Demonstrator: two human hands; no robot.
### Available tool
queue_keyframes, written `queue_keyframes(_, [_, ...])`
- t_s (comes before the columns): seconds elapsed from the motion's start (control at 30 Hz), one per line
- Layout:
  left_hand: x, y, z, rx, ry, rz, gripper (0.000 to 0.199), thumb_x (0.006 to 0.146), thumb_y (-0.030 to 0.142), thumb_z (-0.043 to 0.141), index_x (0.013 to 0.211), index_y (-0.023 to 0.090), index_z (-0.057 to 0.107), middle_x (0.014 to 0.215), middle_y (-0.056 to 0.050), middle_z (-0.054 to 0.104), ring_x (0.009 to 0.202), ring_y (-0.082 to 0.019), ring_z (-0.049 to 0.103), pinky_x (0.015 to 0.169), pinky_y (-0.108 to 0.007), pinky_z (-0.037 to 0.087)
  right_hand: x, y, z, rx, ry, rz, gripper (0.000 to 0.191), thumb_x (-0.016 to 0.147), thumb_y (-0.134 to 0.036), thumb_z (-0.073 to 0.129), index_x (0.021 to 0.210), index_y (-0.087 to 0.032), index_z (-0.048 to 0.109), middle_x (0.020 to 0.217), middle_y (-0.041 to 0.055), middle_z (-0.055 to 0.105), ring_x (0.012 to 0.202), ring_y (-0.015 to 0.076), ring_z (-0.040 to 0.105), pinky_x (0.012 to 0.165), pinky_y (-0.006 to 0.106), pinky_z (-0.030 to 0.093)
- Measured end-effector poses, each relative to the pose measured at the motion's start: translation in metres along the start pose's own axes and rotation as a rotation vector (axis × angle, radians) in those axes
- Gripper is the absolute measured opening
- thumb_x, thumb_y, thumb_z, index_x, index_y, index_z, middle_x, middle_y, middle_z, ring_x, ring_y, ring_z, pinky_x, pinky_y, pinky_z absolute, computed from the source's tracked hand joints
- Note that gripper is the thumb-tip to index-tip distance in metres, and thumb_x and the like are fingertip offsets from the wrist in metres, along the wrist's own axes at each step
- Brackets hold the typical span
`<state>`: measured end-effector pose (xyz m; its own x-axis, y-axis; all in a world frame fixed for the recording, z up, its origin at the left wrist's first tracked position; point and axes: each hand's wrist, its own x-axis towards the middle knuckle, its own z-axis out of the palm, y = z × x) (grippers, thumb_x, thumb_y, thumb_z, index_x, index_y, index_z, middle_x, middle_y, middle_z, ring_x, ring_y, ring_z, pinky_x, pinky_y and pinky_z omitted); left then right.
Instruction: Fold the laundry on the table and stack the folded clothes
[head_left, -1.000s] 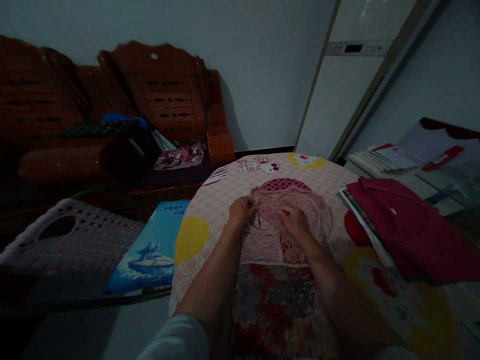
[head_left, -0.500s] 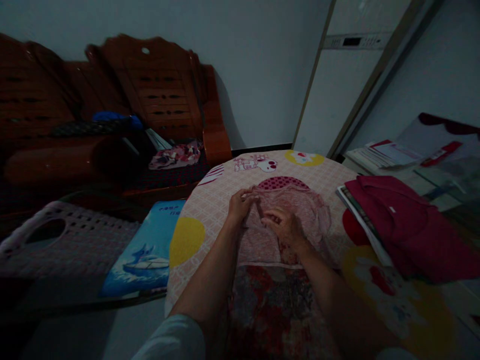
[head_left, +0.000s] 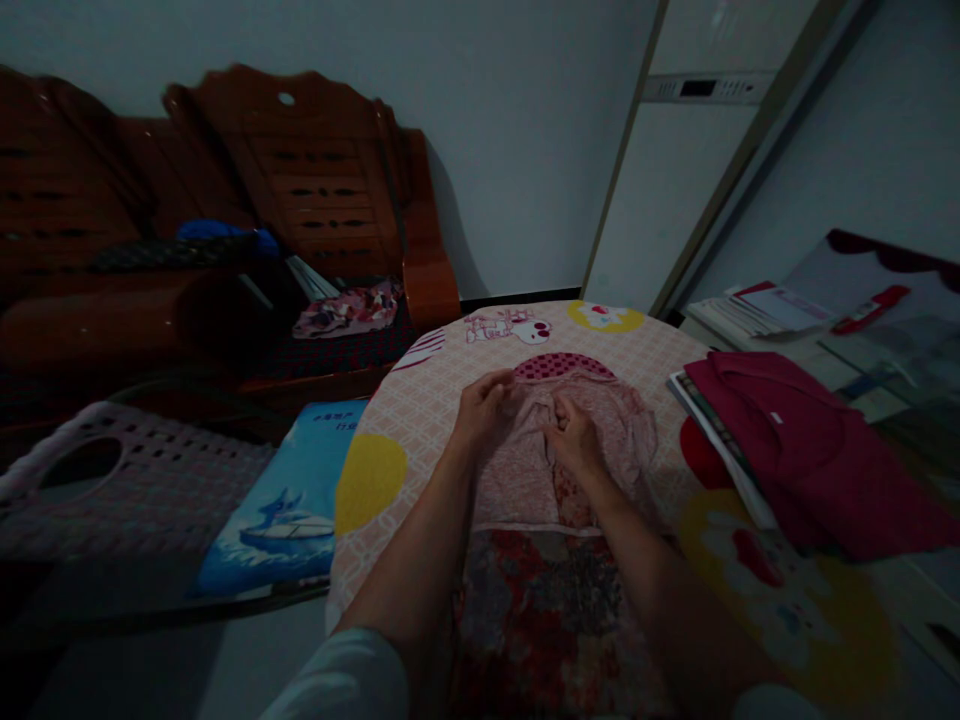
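A pale pink garment (head_left: pixel 517 480) lies spread on the round table, with a dark red and grey patterned part (head_left: pixel 540 620) toward me. My left hand (head_left: pixel 480 408) is at the garment's upper left edge, its fingers stretched out and touching the cloth. Near the middle of the upper part, my right hand (head_left: pixel 576 435) is closed on a pinch of the pink fabric, which is drawn into folds there. Below that hand a strip of reddish print (head_left: pixel 574 505) shows beside the pink cloth.
A patterned tablecloth (head_left: pixel 435 400) covers the table. At right, a folded magenta garment (head_left: pixel 795 440) rests on other folded cloth. Left of the table are a blue printed bag (head_left: pixel 277 510) and a woven basket (head_left: pixel 165 490). Behind stands a wooden bench (head_left: pixel 300 180).
My right hand has moved slightly up and right and gathered the pink fabric between its fingers. The left hand stays at the upper left edge, its fingers straighter. The view has shifted a little.
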<state>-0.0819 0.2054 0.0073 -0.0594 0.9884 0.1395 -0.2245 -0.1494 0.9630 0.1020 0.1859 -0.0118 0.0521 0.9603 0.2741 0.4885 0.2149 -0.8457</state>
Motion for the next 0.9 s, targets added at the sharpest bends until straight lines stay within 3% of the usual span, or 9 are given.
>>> queue_keyframes(0.1, [0.008, -0.005, -0.02, 0.378, 0.328, 0.091, 0.028, 0.078, 0.023, 0.058, 0.1, 0.014, 0.072, 0.101, -0.009, 0.073, 0.096, -0.022, 0.068, 0.09, -0.036, 0.052, 0.002, 0.006, 0.002, -0.005, 0.024, -0.009, 0.043, 0.081, -0.025, 0.054, 0.121, -0.017, 0.066, 0.093, 0.0069, 0.073, 0.084, 0.0209, 0.068, 0.079, 0.034, 0.055])
queue_keyframes(0.17, [0.01, -0.006, -0.03, 0.548, 0.424, 0.078, 0.029, 0.077, 0.018, 0.054, 0.1, 0.013, 0.072, 0.098, -0.009, 0.073, 0.093, -0.022, 0.068, 0.089, -0.035, 0.053, 0.003, 0.008, 0.0, -0.039, 0.057, -0.069, 0.044, 0.083, -0.023, 0.049, 0.123, -0.016, 0.065, 0.099, 0.0092, 0.073, 0.09, 0.0221, 0.067, 0.084, 0.035, 0.054])
queue_keyframes(0.3, [0.011, -0.009, -0.032, 0.734, 0.315, 0.097, 0.031, 0.08, 0.015, 0.051, 0.103, 0.015, 0.072, 0.103, -0.008, 0.074, 0.099, -0.022, 0.067, 0.094, -0.034, 0.051, 0.001, 0.002, -0.004, -0.264, 0.013, -0.313, 0.044, 0.087, -0.025, 0.051, 0.128, -0.016, 0.064, 0.134, 0.0141, 0.058, 0.125, 0.0273, 0.052, 0.106, 0.043, 0.043])
queue_keyframes(0.4, [0.012, -0.012, -0.026, 0.825, 0.192, 0.144, 0.031, 0.081, 0.013, 0.051, 0.103, 0.017, 0.072, 0.106, -0.007, 0.074, 0.101, -0.021, 0.066, 0.096, -0.034, 0.049, -0.004, -0.006, -0.005, -0.441, -0.101, -0.418, 0.038, 0.089, -0.024, 0.051, 0.123, -0.022, 0.067, 0.146, 0.0101, 0.049, 0.132, 0.0282, 0.044, 0.109, 0.047, 0.037])
queue_keyframes(0.5, [0.012, -0.012, -0.023, 0.885, 0.136, 0.149, 0.032, 0.079, 0.009, 0.051, 0.102, 0.017, 0.072, 0.106, -0.007, 0.074, 0.101, -0.02, 0.066, 0.096, -0.033, 0.049, -0.006, -0.01, -0.004, -0.547, -0.132, -0.433, 0.03, 0.093, -0.024, 0.048, 0.11, -0.021, 0.072, 0.137, 0.0107, 0.057, 0.123, 0.0275, 0.05, 0.106, 0.046, 0.039])
queue_keyframes(0.63, [0.01, -0.011, -0.024, 0.902, 0.144, 0.14, 0.031, 0.08, 0.009, 0.051, 0.1, 0.017, 0.073, 0.103, -0.007, 0.074, 0.099, -0.021, 0.066, 0.095, -0.034, 0.05, -0.006, -0.01, -0.005, -0.587, -0.058, -0.409, 0.031, 0.097, -0.026, 0.043, 0.097, -0.02, 0.073, 0.122, 0.0107, 0.066, 0.116, 0.026, 0.052, 0.103, 0.042, 0.04])
queue_keyframes(0.8, [0.01, -0.012, -0.024, 0.915, 0.127, 0.157, 0.032, 0.08, 0.01, 0.05, 0.101, 0.018, 0.073, 0.106, -0.006, 0.074, 0.1, -0.021, 0.066, 0.096, -0.034, 0.05, -0.006, -0.01, -0.003, -0.66, -0.117, -0.423, 0.026, 0.094, -0.025, 0.047, 0.103, -0.017, 0.07, 0.129, 0.012, 0.063, 0.119, 0.0284, 0.049, 0.103, 0.044, 0.038])
queue_keyframes(0.9, [0.01, -0.012, -0.024, 0.923, 0.124, 0.147, 0.033, 0.08, 0.01, 0.05, 0.102, 0.019, 0.073, 0.106, -0.005, 0.074, 0.101, -0.02, 0.065, 0.098, -0.034, 0.049, -0.003, -0.005, -0.004, -0.574, -0.04, -0.337, 0.028, 0.093, -0.023, 0.045, 0.106, -0.015, 0.069, 0.119, 0.014, 0.066, 0.11, 0.0262, 0.054, 0.1, 0.04, 0.04])
